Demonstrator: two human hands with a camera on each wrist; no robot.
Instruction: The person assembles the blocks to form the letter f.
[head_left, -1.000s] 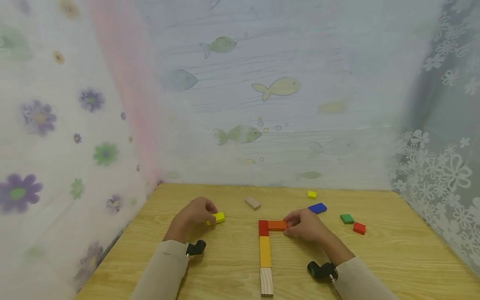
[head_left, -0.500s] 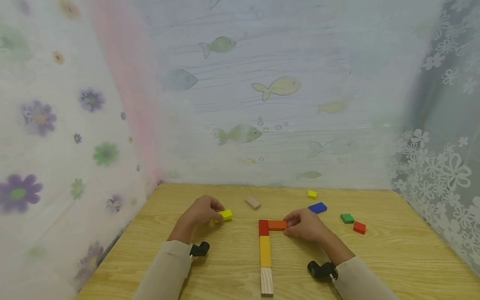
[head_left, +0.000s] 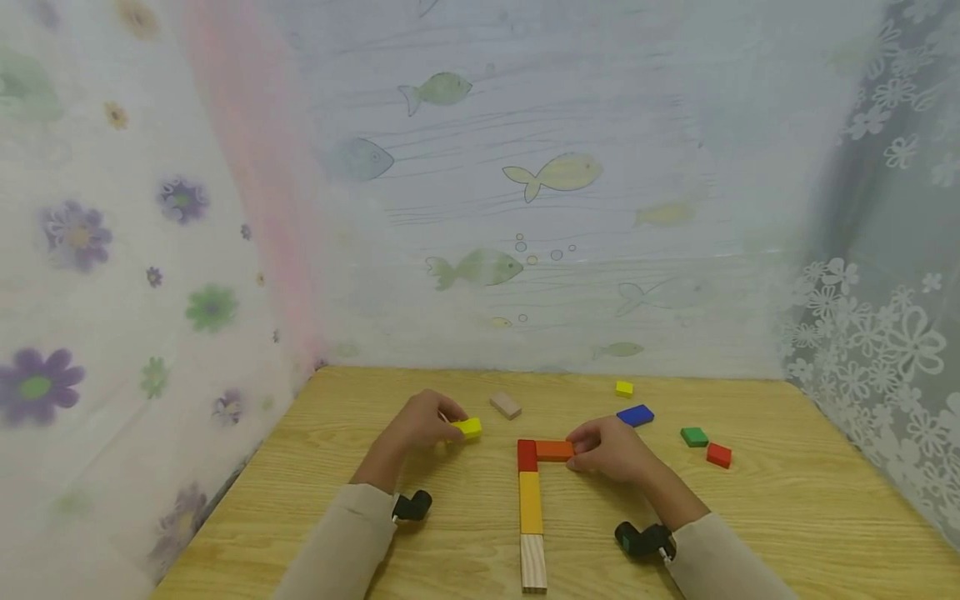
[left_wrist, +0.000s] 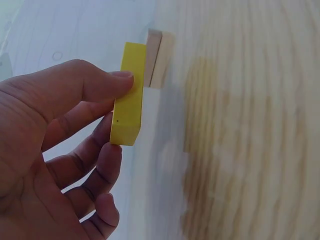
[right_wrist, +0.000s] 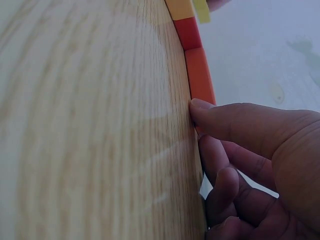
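Tabletop (head_left: 810, 508) in yellowish wood grain; fish-printed sheet (head_left: 480, 212) hangs behind, flowered curtain (head_left: 127, 317) at left (pink band (head_left: 258, 183) between them). Left hand (head_left: 420, 421) pinches a long yellow block (head_left: 470, 428) between thumb and fingers, left of the red block (head_left: 527, 456). Right hand (head_left: 611, 450) pinches one end of the orange block (head_left: 553, 451), its other end touching the red.
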